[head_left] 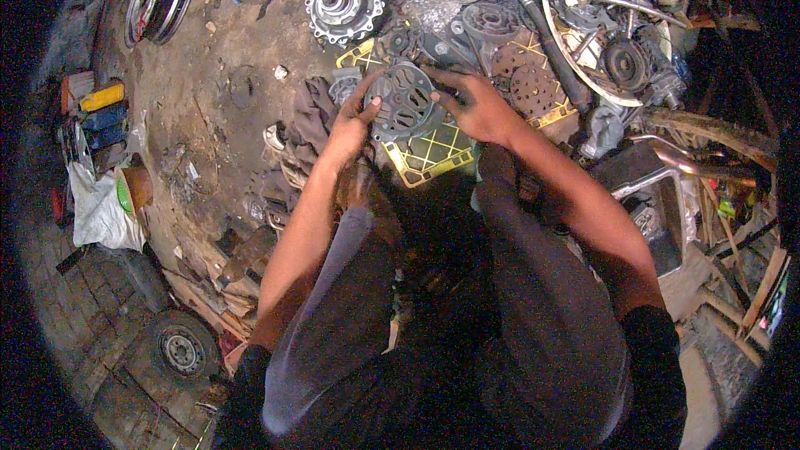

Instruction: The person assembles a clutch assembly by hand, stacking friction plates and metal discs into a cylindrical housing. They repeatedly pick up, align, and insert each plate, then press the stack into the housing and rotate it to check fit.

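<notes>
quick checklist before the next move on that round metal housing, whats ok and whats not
1. Left hand on the round metal housing: ok, gripping its left edge.
2. Right hand on the housing: ok, fingers on its right edge.
3. Support underneath: ok, it sits over the yellow grid crate.
4. Space around: not ok, scrap parts crowd the right side, with a toothed hub just beyond.
5. Housing's underside: cannot tell, hidden.
</notes>
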`<action>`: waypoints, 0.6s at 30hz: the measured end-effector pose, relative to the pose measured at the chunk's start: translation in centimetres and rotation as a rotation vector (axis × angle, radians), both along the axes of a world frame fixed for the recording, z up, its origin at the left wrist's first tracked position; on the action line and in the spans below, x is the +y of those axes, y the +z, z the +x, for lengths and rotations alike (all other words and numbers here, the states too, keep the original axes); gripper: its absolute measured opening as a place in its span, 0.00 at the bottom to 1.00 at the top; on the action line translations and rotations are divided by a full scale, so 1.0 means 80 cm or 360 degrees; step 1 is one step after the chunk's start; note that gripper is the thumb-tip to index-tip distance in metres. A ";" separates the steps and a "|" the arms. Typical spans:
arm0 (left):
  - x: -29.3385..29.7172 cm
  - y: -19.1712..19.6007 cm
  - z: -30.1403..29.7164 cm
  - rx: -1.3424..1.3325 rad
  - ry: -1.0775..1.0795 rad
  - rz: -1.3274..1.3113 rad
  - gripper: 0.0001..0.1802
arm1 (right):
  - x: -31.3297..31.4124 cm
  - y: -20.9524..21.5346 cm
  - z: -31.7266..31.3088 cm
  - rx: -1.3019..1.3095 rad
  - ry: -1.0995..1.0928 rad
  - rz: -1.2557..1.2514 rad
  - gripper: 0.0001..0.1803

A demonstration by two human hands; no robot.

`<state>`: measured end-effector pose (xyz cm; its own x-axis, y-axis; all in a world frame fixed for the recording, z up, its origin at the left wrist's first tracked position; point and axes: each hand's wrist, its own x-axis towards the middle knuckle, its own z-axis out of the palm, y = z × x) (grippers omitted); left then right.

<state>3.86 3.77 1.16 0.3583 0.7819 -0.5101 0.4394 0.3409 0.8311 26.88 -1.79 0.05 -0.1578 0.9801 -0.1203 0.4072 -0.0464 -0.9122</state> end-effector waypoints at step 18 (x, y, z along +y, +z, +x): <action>-0.007 0.000 -0.004 -0.0179 -0.0225 0.0063 0.34 | -0.018 -0.011 0.011 0.0098 -0.0078 -0.0133 0.22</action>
